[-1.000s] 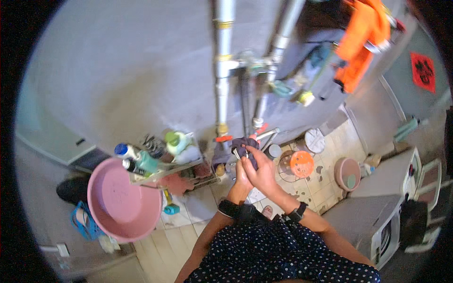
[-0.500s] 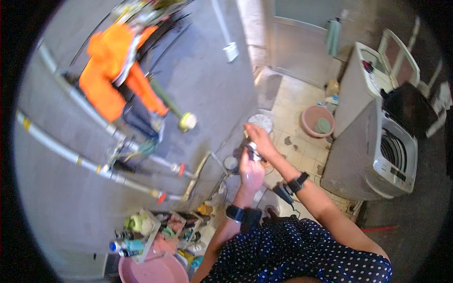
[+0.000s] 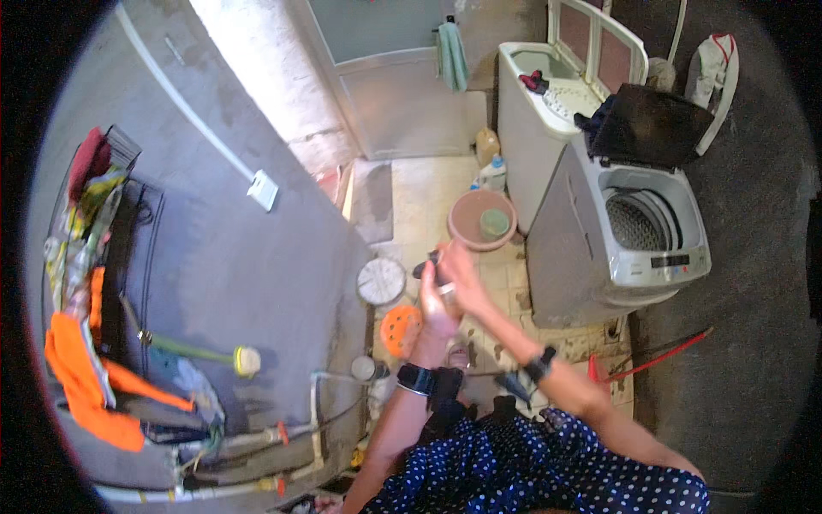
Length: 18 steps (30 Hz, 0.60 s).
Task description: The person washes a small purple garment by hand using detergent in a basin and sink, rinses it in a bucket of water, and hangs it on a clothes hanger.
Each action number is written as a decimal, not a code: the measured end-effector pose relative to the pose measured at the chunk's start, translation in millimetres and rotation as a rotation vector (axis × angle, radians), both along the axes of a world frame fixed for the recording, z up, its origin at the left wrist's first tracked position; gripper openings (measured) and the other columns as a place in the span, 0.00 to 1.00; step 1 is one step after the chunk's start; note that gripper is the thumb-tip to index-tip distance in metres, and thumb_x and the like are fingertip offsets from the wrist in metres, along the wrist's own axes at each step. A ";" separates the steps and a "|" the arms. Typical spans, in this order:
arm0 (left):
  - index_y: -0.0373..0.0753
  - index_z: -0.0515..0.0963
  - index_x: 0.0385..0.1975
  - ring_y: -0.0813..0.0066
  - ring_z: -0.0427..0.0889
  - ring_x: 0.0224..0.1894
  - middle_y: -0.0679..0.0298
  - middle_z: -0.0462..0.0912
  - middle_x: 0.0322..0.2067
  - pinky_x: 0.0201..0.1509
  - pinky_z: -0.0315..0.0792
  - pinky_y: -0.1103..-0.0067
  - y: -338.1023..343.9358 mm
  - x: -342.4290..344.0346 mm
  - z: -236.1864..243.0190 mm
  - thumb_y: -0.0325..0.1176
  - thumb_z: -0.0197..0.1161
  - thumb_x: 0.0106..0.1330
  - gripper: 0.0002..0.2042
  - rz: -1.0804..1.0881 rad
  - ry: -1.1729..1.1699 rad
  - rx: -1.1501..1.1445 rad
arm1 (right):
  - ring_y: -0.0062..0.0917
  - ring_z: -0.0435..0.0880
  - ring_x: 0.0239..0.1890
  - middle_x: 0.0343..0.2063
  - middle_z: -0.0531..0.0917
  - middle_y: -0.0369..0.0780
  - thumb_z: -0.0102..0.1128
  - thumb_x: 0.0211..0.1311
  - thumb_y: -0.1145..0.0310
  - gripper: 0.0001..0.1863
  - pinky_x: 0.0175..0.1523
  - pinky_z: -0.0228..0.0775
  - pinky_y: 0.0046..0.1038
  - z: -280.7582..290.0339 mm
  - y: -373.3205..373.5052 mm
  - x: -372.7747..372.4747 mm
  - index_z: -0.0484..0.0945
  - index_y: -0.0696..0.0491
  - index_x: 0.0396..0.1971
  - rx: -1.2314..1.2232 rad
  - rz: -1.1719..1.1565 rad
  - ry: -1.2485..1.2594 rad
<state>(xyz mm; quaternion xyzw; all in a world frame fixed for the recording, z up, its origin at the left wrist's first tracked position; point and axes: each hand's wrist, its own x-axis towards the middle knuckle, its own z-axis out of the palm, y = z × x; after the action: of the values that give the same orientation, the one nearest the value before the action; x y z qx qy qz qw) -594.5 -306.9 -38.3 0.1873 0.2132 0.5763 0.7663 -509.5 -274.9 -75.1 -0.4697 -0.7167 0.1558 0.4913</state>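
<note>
Person in navy polka-dot garment point(image 3: 514, 467), from above: L hand point(image 3: 440, 308) & R hand point(image 3: 464, 278) pressed tog., both gripping small dark cloth point(image 3: 427, 269) in front of body, above tiled floor point(image 3: 428, 201). Just beyond: pink basin point(image 3: 465, 221) w/ green bowl point(image 3: 494, 223). To R: grey top-load washer point(image 3: 599, 261), lid up. To L: orange disc w/ holes point(image 3: 395, 332), nr wall point(image 3: 282, 274).

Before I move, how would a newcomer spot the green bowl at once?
Find the grey open-lidded washing machine at right. Left of it, on the tiled floor, sits a round pink basin. The green bowl lies inside, its colour standing out against the pink.
</note>
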 end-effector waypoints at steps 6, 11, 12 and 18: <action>0.43 0.63 0.55 0.73 0.65 0.56 0.67 0.68 0.54 0.59 0.59 0.74 94.5 25.5 -15.2 0.47 0.42 0.68 0.21 -0.231 -0.342 0.034 | 0.44 0.53 0.64 0.60 0.58 0.50 0.43 0.63 0.66 0.19 0.66 0.44 0.39 25.4 96.5 36.9 0.66 0.54 0.53 -0.224 -0.105 0.065; 0.42 0.62 0.57 0.71 0.63 0.59 0.66 0.66 0.56 0.63 0.54 0.72 190.3 37.8 -10.7 0.46 0.39 0.69 0.21 -0.270 -0.383 -0.148 | 0.44 0.57 0.62 0.58 0.61 0.51 0.43 0.63 0.62 0.20 0.65 0.46 0.42 9.9 163.6 41.5 0.67 0.56 0.52 -0.108 -0.157 0.015; 0.45 0.58 0.60 0.70 0.58 0.62 0.67 0.61 0.60 0.65 0.52 0.71 220.2 27.2 -32.6 0.47 0.38 0.69 0.23 -0.151 -0.278 0.101 | 0.41 0.50 0.65 0.62 0.56 0.46 0.47 0.62 0.60 0.23 0.66 0.35 0.42 12.6 158.8 22.7 0.64 0.53 0.56 -0.096 -0.104 -0.137; 0.44 0.63 0.56 0.72 0.66 0.54 0.67 0.68 0.54 0.57 0.61 0.73 273.1 69.9 -4.9 0.47 0.45 0.66 0.22 -0.167 -0.298 -0.144 | 0.41 0.59 0.61 0.58 0.62 0.51 0.48 0.61 0.56 0.29 0.64 0.50 0.31 44.2 301.5 80.8 0.62 0.61 0.55 -0.450 -0.338 0.165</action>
<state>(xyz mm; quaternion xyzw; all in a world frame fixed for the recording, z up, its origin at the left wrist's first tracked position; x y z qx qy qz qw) -524.6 -33.7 -43.1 0.0615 0.1215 0.5155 0.8460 -428.6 26.6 -30.9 -0.6655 -0.5333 0.2646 0.4503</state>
